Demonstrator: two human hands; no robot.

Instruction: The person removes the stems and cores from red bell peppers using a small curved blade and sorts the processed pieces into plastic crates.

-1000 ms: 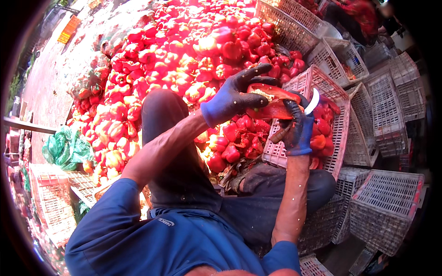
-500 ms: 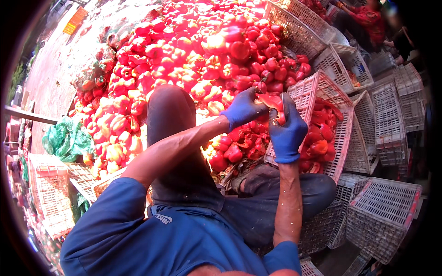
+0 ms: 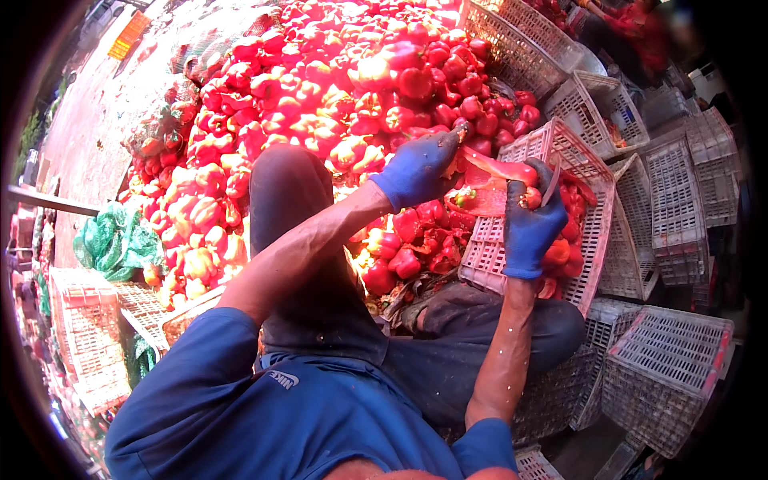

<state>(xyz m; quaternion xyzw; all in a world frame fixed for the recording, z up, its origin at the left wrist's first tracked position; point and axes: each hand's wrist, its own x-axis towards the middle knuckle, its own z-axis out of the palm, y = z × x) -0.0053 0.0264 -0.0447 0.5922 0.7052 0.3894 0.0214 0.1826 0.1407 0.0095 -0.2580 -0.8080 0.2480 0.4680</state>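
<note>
A split red bell pepper hangs opened out between my hands, its pale inner side and some seeds showing. My right hand, in a blue glove, is closed on the pepper. A short knife blade sticks up from its fingers. My left hand, gloved alike, is closed just left of the pepper, fingers pressed together. Whatever it pinches is hidden. Below and right of the pepper stands a pinkish plastic crate with cut red pepper pieces in it.
A large heap of whole red bell peppers spreads in front of my knees. Grey crates stand stacked at the right. Green netting and a pale crate lie at the left. Another person is at the far right.
My right hand has moved right and the pepper now lies spread wider. My left hand has shifted slightly up, its fingers now apart from the right hand.
</note>
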